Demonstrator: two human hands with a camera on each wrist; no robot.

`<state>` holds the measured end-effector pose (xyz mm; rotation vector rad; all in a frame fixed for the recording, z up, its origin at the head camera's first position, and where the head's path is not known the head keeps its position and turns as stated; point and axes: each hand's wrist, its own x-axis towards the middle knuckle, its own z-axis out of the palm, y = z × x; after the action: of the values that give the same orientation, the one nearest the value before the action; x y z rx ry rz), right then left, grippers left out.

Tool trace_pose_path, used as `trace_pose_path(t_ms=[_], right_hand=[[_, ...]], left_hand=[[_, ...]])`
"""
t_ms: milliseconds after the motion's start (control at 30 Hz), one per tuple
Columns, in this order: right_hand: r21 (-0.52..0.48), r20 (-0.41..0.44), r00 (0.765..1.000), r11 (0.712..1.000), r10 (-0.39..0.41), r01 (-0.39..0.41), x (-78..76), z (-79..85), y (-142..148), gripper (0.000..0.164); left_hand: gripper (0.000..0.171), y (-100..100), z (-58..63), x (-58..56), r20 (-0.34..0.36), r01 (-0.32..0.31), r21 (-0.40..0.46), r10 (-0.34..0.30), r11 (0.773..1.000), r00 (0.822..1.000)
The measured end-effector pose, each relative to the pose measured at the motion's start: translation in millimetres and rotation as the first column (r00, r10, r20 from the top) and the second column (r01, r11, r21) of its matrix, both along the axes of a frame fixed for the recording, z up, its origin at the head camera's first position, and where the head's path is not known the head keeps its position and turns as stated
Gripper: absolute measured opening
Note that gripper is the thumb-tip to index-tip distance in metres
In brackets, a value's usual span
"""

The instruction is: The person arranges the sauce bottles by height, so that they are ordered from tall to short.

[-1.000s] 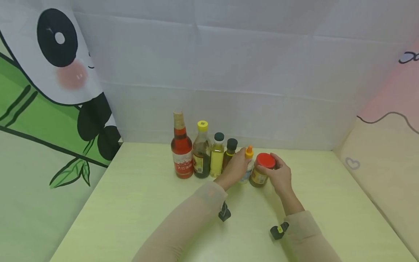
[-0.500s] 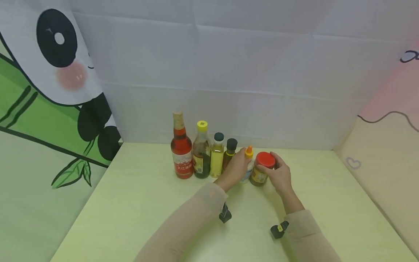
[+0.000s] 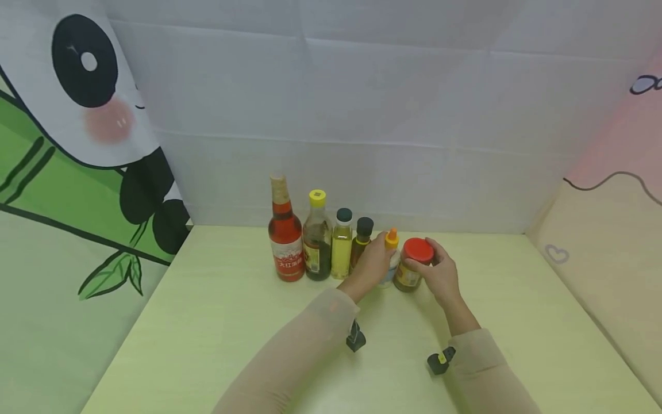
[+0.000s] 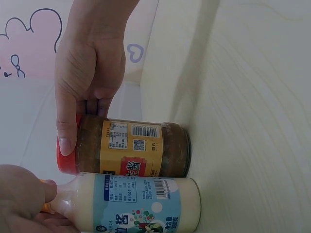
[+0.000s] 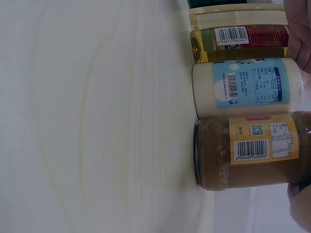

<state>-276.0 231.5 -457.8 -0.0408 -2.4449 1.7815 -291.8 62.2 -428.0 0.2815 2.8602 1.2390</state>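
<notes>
My left hand (image 3: 371, 263) grips the neck of a squeeze bottle (image 3: 390, 269) with an orange nozzle cap. In the left wrist view, the squeeze bottle (image 4: 138, 201) has a blue label and pale contents, and my left hand (image 4: 24, 199) covers part of its top. Beside it stands a jar of brown paste (image 3: 408, 278) with a red lid (image 3: 418, 250). My right hand (image 3: 441, 273) holds this jar near the lid, thumb in front. The right wrist view shows the jar (image 5: 248, 153) upright on the table, right next to the squeeze bottle (image 5: 248, 88).
Left of my hands stand a tall red bottle (image 3: 287, 247), a dark sauce bottle with a yellow cap (image 3: 318, 247), a yellow oil bottle (image 3: 342, 250) and a small dark-capped bottle (image 3: 360, 247). They line the pale table (image 3: 207, 322) near the white back wall (image 3: 362, 115).
Both hands keep their holds. The jar has shifted very slightly toward the back wall, and the head view has moved a little.
</notes>
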Motion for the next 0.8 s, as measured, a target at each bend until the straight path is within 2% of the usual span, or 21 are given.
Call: trace_pose_path(t_ms=[267, 400, 600, 733, 800], right_hand=[[0.007, -0.009, 1.000, 1.000, -0.009, 0.009, 0.7, -0.8, -2, 0.084], [0.058, 0.007, 1.000, 0.998, 0.005, -0.005, -0.2, 3.3, -1, 0.087], [0.231, 0.017, 1.000, 0.973, 0.023, -0.026, 9.8, 10.2, -2, 0.097], [0.332, -0.070, 0.997, 0.943, 0.041, -0.016, 22.6, 12.1, -4, 0.089], [0.366, -0.114, 0.991, 0.930, 0.065, -0.019, 29.4, 11.9, -7, 0.084]], left_hand=[[0.055, -2, -2.7, 1.5, -0.012, 0.015, 0.032, -0.015, 0.999, 1.000], [0.062, -4, -2.4, 4.7, -0.028, 0.040, 0.052, -0.039, 0.998, 0.999], [0.069, -13, -4.0, 26.6, -0.094, 0.088, 0.106, -0.079, 0.990, 0.993], [0.069, -26, -8.5, 45.4, -0.140, 0.133, 0.168, -0.110, 0.977, 0.984], [0.068, -35, -10.3, 55.5, -0.163, 0.144, 0.163, -0.117, 0.976, 0.980]])
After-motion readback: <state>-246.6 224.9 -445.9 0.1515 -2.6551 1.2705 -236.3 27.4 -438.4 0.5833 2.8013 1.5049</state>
